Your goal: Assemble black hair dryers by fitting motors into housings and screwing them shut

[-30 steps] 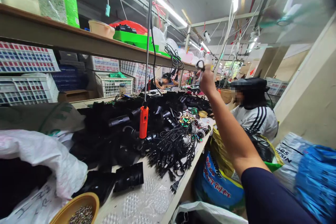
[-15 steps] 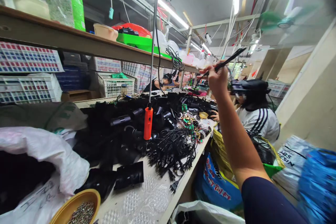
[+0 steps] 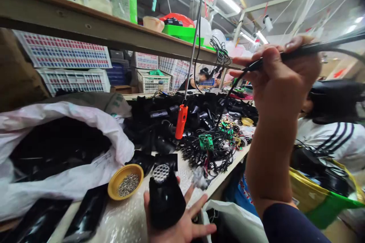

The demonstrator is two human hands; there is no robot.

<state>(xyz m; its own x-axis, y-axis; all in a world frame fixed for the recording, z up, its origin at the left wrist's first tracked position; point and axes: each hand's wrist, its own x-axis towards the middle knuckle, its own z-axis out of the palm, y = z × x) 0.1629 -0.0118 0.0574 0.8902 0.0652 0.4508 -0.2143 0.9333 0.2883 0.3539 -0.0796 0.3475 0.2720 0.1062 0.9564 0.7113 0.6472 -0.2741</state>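
Note:
My right hand [image 3: 282, 76] is raised at head height, its fingers closed round a thin black cable [image 3: 313, 47] that runs from the bench up past my fist to the right. A green circuit board [image 3: 205, 141] dangles on the wires below it. My left hand [image 3: 182, 224] shows at the bottom edge, palm up with fingers spread, and a black cylindrical housing [image 3: 165, 197] with a honeycomb grille stands on it.
A pile of black housings and cables [image 3: 182, 121] covers the bench. An orange screwdriver [image 3: 181, 121] hangs on a cord. A yellow bowl of screws [image 3: 124, 181] sits by a white sack [image 3: 65, 148]. A co-worker [image 3: 336, 121] sits at right. A shelf [image 3: 85, 26] runs overhead.
My right hand has pulled the cable back toward me and now looms close. My left hand has come into view holding the black housing. The camera has tilted toward the bench.

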